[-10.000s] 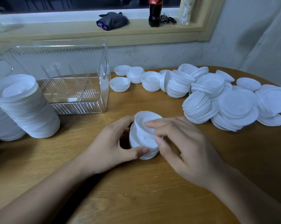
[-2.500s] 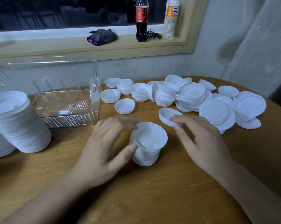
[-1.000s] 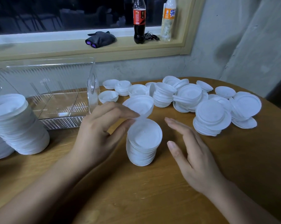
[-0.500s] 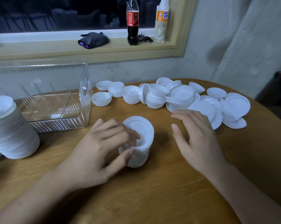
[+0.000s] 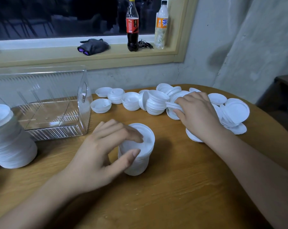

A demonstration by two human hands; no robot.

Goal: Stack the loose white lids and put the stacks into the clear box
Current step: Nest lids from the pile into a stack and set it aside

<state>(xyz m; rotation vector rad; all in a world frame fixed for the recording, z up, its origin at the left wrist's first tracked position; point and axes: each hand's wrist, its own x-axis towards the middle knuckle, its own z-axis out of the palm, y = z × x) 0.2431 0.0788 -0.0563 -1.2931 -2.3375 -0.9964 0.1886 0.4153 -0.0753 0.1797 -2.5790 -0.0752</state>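
A stack of white lids point(image 5: 140, 156) stands on the round wooden table point(image 5: 173, 195) in front of me. My left hand point(image 5: 105, 152) holds it, thumb against its side and fingertips on its top lid. My right hand point(image 5: 196, 113) reaches into the pile of loose white lids point(image 5: 234, 113) at the back right, and its fingers and thumb close on a lid point(image 5: 171, 104) at the pile's near edge. The clear box point(image 5: 54, 119) stands at the back left with no lids inside.
Two tall stacks of larger white lids point(image 5: 9, 142) stand at the left table edge. Small lid stacks point(image 5: 131, 103) line the back of the table. On the window sill stand a cola bottle point(image 5: 132, 30), an orange-label bottle point(image 5: 161, 28) and a dark bundle point(image 5: 93, 47).
My right hand has moved from beside the stack back and to the right into the loose pile. My left hand stays on the stack, which has grown taller over the earlier frames.
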